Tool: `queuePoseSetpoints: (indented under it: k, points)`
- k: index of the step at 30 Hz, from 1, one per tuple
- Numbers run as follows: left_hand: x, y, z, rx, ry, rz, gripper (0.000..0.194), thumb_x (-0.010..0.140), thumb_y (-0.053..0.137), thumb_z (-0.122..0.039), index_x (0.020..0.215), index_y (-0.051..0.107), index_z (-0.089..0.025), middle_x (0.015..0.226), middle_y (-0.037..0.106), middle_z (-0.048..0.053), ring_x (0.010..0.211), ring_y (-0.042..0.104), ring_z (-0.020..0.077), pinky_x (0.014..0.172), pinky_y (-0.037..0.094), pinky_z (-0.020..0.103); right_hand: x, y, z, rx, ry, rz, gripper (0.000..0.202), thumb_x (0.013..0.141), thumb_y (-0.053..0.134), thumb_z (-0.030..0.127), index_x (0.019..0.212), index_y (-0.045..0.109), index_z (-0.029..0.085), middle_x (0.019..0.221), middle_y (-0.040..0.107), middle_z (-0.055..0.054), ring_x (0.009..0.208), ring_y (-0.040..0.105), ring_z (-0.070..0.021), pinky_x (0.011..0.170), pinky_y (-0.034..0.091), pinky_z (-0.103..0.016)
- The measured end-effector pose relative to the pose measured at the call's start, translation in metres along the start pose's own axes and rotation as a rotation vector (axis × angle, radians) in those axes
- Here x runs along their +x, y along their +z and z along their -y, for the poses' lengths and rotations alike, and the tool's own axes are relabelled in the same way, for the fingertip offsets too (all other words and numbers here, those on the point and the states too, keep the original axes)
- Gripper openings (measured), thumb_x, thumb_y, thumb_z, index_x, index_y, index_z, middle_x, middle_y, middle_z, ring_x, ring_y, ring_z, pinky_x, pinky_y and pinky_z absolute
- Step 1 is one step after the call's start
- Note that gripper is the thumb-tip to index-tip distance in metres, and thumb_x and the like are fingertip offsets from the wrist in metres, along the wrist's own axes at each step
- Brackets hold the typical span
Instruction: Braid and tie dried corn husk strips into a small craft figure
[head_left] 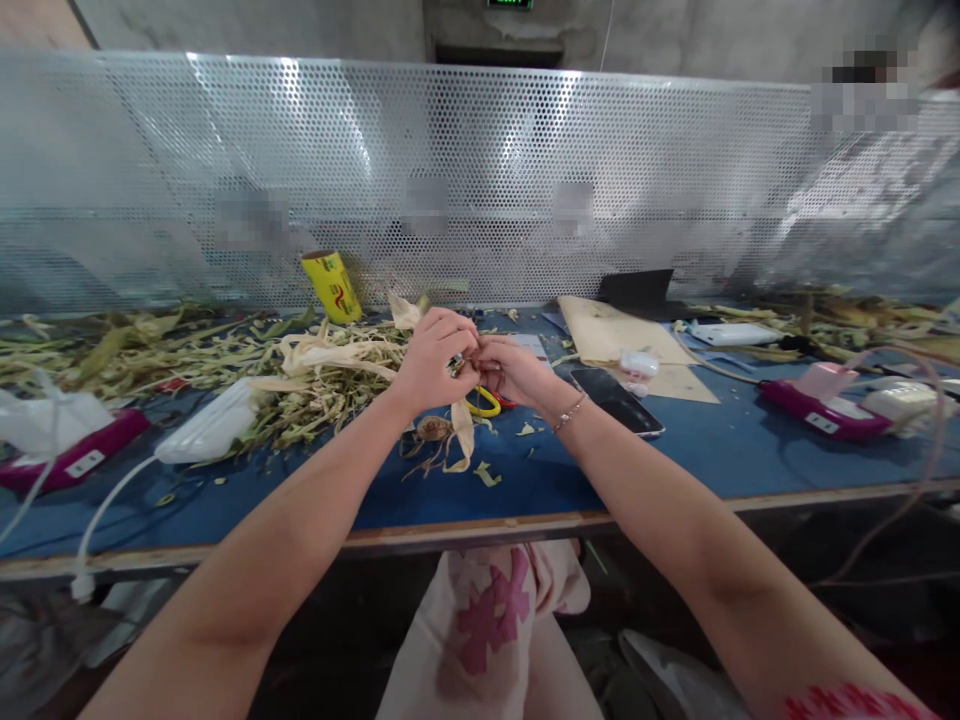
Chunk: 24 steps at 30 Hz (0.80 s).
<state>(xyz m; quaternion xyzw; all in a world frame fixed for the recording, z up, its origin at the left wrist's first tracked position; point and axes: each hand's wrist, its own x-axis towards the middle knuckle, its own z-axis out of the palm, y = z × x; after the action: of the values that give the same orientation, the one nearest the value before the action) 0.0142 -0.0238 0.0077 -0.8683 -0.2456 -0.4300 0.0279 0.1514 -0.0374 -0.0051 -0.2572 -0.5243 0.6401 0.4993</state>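
My left hand (436, 358) and my right hand (516, 368) meet above the middle of the blue table, fingertips pinched together. What they pinch is small and mostly hidden by the fingers. Just below the left fingers is a pale dry leaf strip (463, 438); whether it hangs from the hand or lies on the table I cannot tell. Beside it sits a brown, roundish dry piece (433, 430) with thin root-like strands. Under the hands show yellow and red loop handles (486, 403), apparently of scissors. To the left lies a heap of dried stalks and leaves (330, 395).
A yellow can (332, 287) stands at the back by the perforated metal screen (480, 180). A black phone (616, 402) and brown paper (607, 335) lie right of my hands. White power bank (214, 425) and purple power strips (817, 412) with cables flank the workspace.
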Motion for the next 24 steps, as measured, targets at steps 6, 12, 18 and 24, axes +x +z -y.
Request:
queuePoseSetpoints:
  k: [6, 12, 18, 24]
  points:
    - [0.000, 0.000, -0.001, 0.028, 0.033, -0.015, 0.011, 0.052, 0.050, -0.012, 0.056, 0.044, -0.020, 0.083, 0.059, 0.005, 0.085, 0.046, 0.0210, 0.083, 0.033, 0.040, -0.001, 0.002, 0.000, 0.032, -0.010, -0.016, 0.006, 0.050, 0.049, 0.011, 0.048, 0.045, 0.016, 0.046, 0.034, 0.007, 0.043, 0.030, -0.0029, 0.043, 0.034, -0.016]
    - [0.000, -0.001, -0.002, -0.012, -0.021, -0.021, 0.014, 0.050, 0.050, -0.011, 0.055, 0.041, -0.020, 0.082, 0.059, 0.004, 0.084, 0.047, 0.0207, 0.083, 0.034, 0.040, 0.003, -0.001, -0.005, 0.054, -0.014, -0.007, 0.005, 0.052, 0.050, 0.012, 0.052, 0.047, 0.015, 0.046, 0.033, 0.008, 0.043, 0.031, -0.0029, 0.044, 0.035, -0.016]
    - [-0.001, 0.000, -0.003, -0.130, -0.085, -0.027, 0.015, 0.052, 0.051, -0.011, 0.056, 0.041, -0.020, 0.081, 0.058, 0.005, 0.084, 0.048, 0.0200, 0.084, 0.035, 0.037, 0.001, -0.003, -0.003, 0.019, -0.032, 0.011, 0.006, 0.056, 0.051, 0.013, 0.055, 0.046, 0.016, 0.046, 0.035, 0.007, 0.043, 0.034, -0.0041, 0.045, 0.034, -0.018]
    - [-0.002, 0.011, 0.003, -0.574, -0.384, -0.072, 0.016, 0.061, 0.056, -0.021, 0.075, 0.047, -0.020, 0.079, 0.053, 0.001, 0.078, 0.051, 0.0144, 0.076, 0.041, 0.029, 0.000, -0.009, 0.003, -0.087, -0.137, 0.036, 0.015, 0.065, 0.053, 0.022, 0.058, 0.041, 0.018, 0.048, 0.031, 0.008, 0.046, 0.039, -0.0052, 0.049, 0.034, -0.019]
